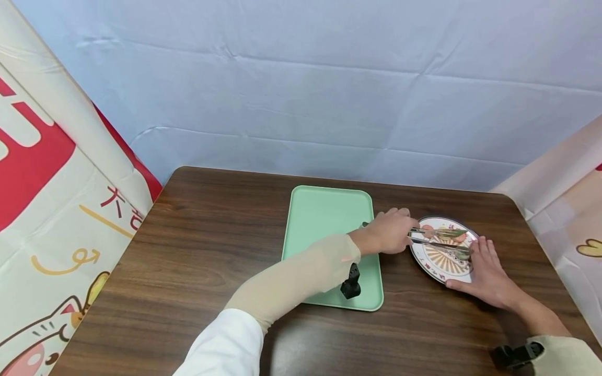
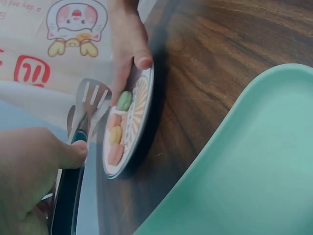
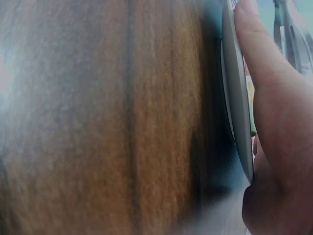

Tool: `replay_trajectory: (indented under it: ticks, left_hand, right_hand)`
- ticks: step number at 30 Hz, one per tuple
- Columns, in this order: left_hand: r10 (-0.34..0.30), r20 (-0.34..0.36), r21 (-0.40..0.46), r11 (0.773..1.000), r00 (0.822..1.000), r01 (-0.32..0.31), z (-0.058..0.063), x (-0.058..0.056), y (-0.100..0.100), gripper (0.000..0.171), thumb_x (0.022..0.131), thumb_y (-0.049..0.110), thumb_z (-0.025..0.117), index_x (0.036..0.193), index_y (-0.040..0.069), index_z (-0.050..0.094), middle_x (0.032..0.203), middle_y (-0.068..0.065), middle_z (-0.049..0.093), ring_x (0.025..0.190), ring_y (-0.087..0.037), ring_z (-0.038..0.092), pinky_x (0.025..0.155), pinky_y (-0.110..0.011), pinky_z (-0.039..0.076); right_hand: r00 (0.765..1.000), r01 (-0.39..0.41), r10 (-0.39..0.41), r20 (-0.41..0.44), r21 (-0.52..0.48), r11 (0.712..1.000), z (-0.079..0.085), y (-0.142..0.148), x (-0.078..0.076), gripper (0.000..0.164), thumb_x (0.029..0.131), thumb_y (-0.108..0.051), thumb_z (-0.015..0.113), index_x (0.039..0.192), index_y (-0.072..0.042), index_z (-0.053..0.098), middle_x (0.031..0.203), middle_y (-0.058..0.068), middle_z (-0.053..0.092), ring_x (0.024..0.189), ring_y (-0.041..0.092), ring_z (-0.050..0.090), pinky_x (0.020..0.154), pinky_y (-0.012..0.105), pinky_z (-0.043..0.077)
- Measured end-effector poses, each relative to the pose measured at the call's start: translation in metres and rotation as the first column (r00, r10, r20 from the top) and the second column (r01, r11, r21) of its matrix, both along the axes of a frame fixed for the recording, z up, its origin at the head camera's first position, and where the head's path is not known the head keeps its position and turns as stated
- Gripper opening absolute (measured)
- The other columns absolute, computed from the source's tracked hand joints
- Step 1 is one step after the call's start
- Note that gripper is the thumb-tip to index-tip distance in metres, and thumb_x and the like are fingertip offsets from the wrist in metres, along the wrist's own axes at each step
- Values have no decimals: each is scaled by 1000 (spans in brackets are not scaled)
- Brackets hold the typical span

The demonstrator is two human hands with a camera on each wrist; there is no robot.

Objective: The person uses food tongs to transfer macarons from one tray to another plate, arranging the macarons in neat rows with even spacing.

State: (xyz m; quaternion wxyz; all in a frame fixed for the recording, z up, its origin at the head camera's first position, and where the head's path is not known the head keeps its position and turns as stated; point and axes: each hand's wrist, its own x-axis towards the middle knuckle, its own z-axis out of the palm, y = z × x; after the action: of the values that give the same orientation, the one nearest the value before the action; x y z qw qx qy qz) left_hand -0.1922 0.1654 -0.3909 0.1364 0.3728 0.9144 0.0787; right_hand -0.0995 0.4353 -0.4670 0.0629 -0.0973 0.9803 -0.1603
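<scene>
My left hand (image 1: 390, 231) grips a pair of tongs (image 2: 71, 196) with dark handles and slotted metal heads. In the head view the tongs' heads reach over a round white plate (image 1: 433, 267) with a dark rim and a printed fan pattern. Macarons lie on this plate; the left wrist view shows a green macaron (image 2: 124, 101), a yellow macaron (image 2: 115, 135) and two pinkish ones. The tongs' heads stand apart with no macaron visibly between them. My right hand (image 1: 491, 277) rests on the plate's right edge, fingers extended and thumb at the near rim.
A light green rectangular tray (image 1: 329, 209) lies left of the plate, partly under my left forearm. Both stand on a dark wooden table (image 1: 211, 250). A pale blue cloth (image 1: 282, 94) hangs behind, with printed cloths at both sides.
</scene>
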Motion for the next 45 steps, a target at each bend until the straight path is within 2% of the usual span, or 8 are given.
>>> replay_trajectory:
  ticks: [5,9,15,18,25,33,45]
  left_hand:
    - [-17,-11,33,999,1000,17,8,0,-11,46,103,37,61,148,32,54,132,10,53,111,-8,51,84,-26,47]
    - [-30,-16,70,997,999,31,15,-2,-20,43,103,35,61,145,30,58,127,9,55,107,-7,50,83,-24,46]
    - [-40,-34,125,991,999,44,20,-9,-35,42,103,33,62,144,25,60,124,6,57,104,-8,50,83,-21,43]
    - [-41,-21,144,989,999,43,21,-11,-42,44,103,33,62,146,23,58,128,4,57,106,-9,51,82,-21,44]
    - [-42,20,196,980,999,38,27,-16,-56,46,104,31,60,149,20,55,136,0,56,115,-11,51,82,-21,43]
    - [-20,47,220,975,999,9,37,-20,-70,47,104,31,61,149,21,54,134,0,55,115,-10,51,87,-21,44]
    - [-35,46,238,971,998,23,43,-19,-81,46,103,28,63,147,17,56,131,-2,58,111,-12,52,87,-23,44]
  right_hand:
    - [1000,9,-9,20,5,1000,1,0,0,133,83,-54,79,143,33,-2,149,54,-9,144,60,-17,118,58,-13]
    - [1000,15,-15,21,-2,1000,-1,0,0,134,82,-54,79,144,31,-4,149,54,-10,143,60,-18,118,58,-13]
    - [1000,0,-1,-25,-5,1000,-5,2,1,134,81,-53,81,146,29,-4,149,55,-7,144,60,-16,119,54,-15]
    - [999,-10,9,-45,-7,1000,-5,3,1,134,80,-53,81,145,30,-1,148,56,-4,144,61,-14,119,53,-14]
    - [1000,-8,8,-24,0,1000,-3,2,1,134,80,-53,81,146,30,-3,148,55,-6,144,60,-15,119,52,-15]
    - [1000,1,-1,-11,-1,1000,-2,1,1,135,80,-54,81,145,30,-3,149,54,-7,144,60,-16,119,53,-15]
    - [999,-16,16,-28,0,1000,1,-1,5,133,83,-56,78,145,30,-3,149,54,-7,145,57,-17,119,50,-16]
